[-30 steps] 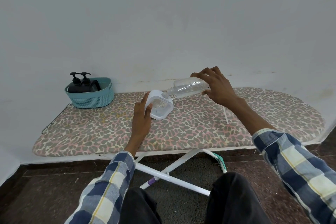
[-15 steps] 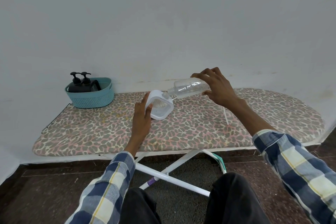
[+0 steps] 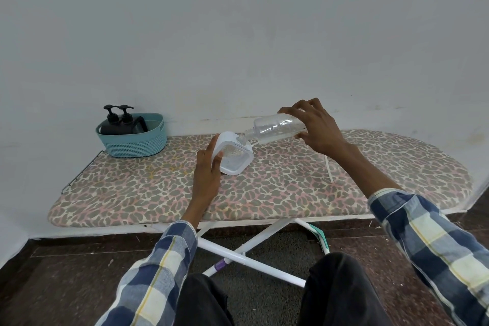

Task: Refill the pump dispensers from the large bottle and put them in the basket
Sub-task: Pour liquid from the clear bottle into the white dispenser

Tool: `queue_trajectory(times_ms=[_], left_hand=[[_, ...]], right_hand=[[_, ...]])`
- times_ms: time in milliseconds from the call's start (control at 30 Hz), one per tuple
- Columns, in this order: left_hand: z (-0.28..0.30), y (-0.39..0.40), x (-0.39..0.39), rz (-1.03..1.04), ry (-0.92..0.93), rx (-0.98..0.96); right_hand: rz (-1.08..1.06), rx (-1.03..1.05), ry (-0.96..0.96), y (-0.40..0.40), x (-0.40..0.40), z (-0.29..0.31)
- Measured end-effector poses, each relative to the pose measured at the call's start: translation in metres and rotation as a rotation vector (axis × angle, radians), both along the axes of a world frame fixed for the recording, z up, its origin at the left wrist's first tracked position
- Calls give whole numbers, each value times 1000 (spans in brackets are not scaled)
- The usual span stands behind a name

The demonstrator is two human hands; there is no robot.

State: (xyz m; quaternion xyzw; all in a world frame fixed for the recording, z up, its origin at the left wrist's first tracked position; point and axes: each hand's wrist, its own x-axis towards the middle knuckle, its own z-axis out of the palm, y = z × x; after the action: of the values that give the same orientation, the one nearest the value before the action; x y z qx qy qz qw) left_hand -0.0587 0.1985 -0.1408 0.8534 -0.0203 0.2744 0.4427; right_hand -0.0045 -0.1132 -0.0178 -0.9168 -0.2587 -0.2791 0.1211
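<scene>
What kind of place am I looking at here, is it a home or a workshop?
Probably a room in a home, though little shows. The work surface is an ironing board with a leopard-print cover, pushed against a bare white wall, and a teal basket holding black pump dispensers sits on it.

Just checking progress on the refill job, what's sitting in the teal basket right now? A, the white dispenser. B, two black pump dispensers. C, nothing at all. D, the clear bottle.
B: two black pump dispensers stand in the teal basket, while the clear bottle is in the right hand and the white dispenser is held by the left hand.
</scene>
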Motion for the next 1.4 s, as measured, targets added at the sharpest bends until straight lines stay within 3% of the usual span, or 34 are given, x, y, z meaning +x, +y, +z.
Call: queue_trajectory(times_ms=[1400], left_hand=[[0,0,1,5,11,-10]], right_hand=[[-19,-18,-7,2,-1,3]])
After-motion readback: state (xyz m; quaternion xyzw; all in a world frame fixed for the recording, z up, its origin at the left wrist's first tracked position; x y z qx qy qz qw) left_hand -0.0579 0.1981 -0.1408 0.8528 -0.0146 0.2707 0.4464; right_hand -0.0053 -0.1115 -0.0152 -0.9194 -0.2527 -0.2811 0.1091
